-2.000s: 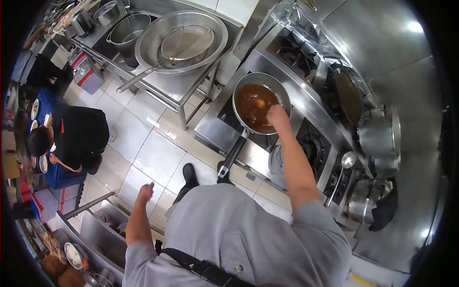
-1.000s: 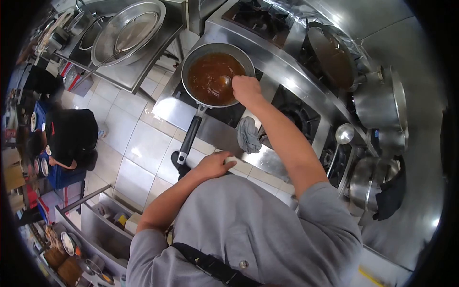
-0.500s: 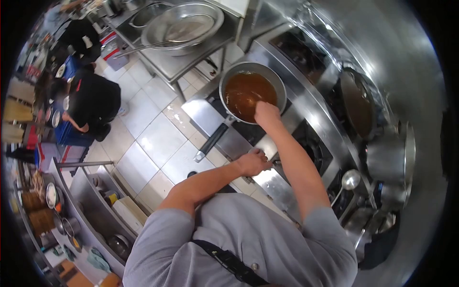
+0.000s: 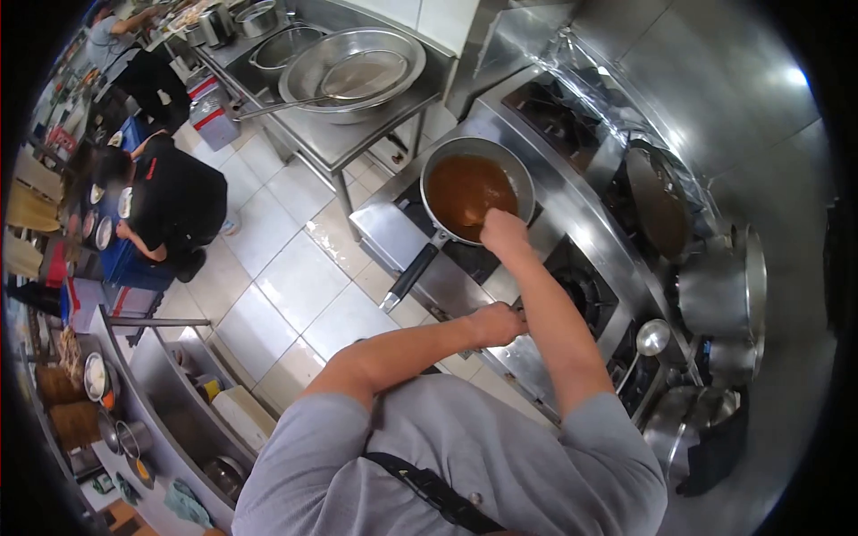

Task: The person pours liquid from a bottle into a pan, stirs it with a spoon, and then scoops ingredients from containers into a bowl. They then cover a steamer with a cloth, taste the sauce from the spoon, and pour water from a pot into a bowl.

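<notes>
A deep pan (image 4: 527, 170) with reddish-brown liquid (image 4: 465, 188) sits on a burner at the far end of the stove. Its black handle (image 4: 414, 272) points toward the front edge, and neither hand is on it. Above the near rim of the pan is my right hand (image 4: 505, 234), closed, its fingertips turned to the liquid. Whatever it grips is hidden by the fist. My left hand (image 4: 498, 323) is closed at the front edge of the stove (image 4: 523, 362), below my right forearm. What its fingers hold there cannot be made out.
Beyond the pan, a steel table (image 4: 335, 143) carries a large metal bowl (image 4: 407, 85) with a strainer across it. A wok (image 4: 657, 201), a stockpot (image 4: 719, 290) and a ladle (image 4: 652, 338) are to the right. A bent-over co-worker (image 4: 183, 192) is on the left.
My view has shifted slightly, so the pan appears a little lower. My right hand has moved slightly over the liquid. My left hand's fingers are curled further in at the stove's edge.
</notes>
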`<act>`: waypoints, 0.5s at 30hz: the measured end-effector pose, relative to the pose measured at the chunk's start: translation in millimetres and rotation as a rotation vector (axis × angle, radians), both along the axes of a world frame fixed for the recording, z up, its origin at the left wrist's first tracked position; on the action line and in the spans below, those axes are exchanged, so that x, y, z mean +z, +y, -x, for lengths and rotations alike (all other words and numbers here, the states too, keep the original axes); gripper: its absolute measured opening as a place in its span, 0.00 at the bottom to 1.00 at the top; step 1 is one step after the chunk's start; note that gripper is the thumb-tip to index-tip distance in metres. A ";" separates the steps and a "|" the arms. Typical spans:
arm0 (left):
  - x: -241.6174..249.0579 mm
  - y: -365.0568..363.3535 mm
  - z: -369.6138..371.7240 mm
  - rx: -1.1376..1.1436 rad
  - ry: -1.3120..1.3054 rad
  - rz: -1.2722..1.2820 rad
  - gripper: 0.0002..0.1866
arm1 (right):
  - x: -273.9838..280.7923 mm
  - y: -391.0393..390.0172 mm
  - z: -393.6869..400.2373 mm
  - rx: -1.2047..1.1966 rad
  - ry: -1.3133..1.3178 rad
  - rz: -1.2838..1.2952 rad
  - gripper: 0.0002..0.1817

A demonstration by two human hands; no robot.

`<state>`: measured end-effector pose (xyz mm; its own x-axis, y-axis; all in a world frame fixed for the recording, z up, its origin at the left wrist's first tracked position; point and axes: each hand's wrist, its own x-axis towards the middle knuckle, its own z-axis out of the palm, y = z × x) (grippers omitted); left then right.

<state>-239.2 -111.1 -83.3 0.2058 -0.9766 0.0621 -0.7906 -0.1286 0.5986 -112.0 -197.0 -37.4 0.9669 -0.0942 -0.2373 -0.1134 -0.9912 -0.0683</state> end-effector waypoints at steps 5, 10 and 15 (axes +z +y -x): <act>-44.1 4.4 19.5 -0.012 -0.054 0.080 0.24 | -2.7 -21.6 -16.3 -0.057 -0.038 0.006 0.10; -55.4 28.1 21.7 -0.011 -0.277 0.019 0.26 | -7.0 -19.2 -1.6 0.010 -0.019 0.004 0.11; -51.7 12.1 25.5 0.002 -0.300 -0.017 0.26 | -11.5 -28.4 -32.2 -0.040 -0.132 -0.020 0.09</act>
<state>-264.7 -99.0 -134.9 0.1823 -0.9777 0.1044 -0.9318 -0.1379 0.3358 -79.7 -225.4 -48.9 0.9855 -0.1295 -0.1100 -0.1410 -0.9844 -0.1050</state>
